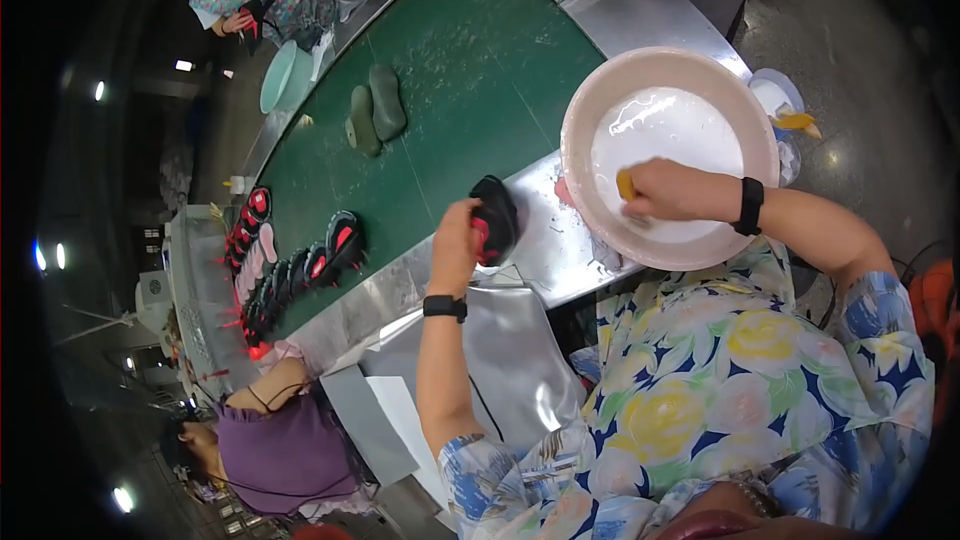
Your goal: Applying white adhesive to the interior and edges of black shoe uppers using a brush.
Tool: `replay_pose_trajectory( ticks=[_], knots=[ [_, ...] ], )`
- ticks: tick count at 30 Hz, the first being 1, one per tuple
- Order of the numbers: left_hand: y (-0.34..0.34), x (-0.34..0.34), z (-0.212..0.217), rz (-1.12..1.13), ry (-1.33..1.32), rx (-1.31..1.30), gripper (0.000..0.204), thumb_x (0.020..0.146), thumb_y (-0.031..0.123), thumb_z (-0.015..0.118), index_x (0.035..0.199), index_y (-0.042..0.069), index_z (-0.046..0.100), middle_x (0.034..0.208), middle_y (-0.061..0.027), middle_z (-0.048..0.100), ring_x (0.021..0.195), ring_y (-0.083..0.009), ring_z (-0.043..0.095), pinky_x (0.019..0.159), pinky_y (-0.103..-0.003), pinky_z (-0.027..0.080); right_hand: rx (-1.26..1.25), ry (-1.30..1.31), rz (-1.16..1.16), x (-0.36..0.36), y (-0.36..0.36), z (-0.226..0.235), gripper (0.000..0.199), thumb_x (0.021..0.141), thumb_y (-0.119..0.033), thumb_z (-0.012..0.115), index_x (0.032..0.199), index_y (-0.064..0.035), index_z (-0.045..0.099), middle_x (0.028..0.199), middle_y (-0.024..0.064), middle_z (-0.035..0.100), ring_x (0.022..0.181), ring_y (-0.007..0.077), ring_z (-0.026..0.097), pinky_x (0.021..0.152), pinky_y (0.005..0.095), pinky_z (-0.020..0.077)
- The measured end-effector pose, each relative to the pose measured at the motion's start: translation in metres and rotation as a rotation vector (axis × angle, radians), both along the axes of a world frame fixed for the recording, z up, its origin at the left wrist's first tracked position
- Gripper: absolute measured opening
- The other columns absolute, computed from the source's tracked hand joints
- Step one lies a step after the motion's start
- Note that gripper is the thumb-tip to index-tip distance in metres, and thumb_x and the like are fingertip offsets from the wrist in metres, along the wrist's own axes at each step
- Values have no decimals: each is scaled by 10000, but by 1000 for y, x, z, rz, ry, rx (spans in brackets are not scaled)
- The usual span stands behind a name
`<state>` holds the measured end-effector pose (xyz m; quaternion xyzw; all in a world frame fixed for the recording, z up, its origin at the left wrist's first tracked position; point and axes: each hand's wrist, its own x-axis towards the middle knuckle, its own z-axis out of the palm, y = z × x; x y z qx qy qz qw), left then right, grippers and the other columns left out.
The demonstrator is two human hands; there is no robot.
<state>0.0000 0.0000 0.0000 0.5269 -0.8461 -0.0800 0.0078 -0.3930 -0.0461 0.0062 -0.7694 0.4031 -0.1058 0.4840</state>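
L hand (457, 240) grips black-red shoe (499, 212), prob. light, bendy, best held by its side; R hand (672, 190) clutches yellow tool (626, 184) over pale-pink basin (574, 130), right.

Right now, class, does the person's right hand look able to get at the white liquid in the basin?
Most likely yes: the right hand appears over the open basin, holding a yellow item, and nothing covers the white liquid.
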Motion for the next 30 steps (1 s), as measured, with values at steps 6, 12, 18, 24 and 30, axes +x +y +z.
replay_pose_trajectory(
  ticks=[6, 12, 18, 24, 30],
  knots=[
    [17, -38, 13, 426, 1182, 159, 529, 971, 199, 587, 1442, 45, 401, 1234, -59, 588, 1079, -151, 596, 924, -317, 504, -461, -50, 25, -76, -12, 9, 226, 871, -194, 653, 941, 16, 605, 811, 191, 646, 772, 367, 629, 722, 416, 489],
    [-19, -114, 21, 334, 1193, 415, 359, 962, 175, 599, 1281, 20, 542, 1093, -41, 631, 949, -143, 623, 847, -296, 522, -509, -401, -169, -84, -31, 71, 242, 878, -225, 668, 903, 9, 613, 790, 154, 654, 706, 276, 630, 667, 346, 487],
    [-31, -183, 50, 504, 1515, 544, 315, 975, 281, 590, 1178, 41, 586, 1049, -61, 645, 957, -179, 626, 843, -338, 534, -664, -429, -167, -84, -36, 75, 286, 846, -227, 700, 809, -17, 509, 699, 142, 567, 654, 330, 575, 603, 392, 445],
    [-22, -189, 21, 445, 1410, 157, 390, 1002, 338, 514, 1267, 52, 522, 1188, -103, 610, 1071, -211, 609, 915, -367, 516, -591, -356, -407, -82, -21, 75, 311, 831, -248, 703, 773, 17, 549, 633, 164, 574, 592, 342, 573, 574, 405, 453],
    [-18, -173, -26, 233, 619, -703, 700, 831, 348, 734, 1351, -5, 426, 1372, -220, 459, 1196, -386, 528, 1008, -437, 429, -287, -529, -557, -60, -13, 64, 357, 859, -241, 697, 684, 56, 604, 565, 103, 595, 478, 143, 561, 461, 294, 413]
  ],
)
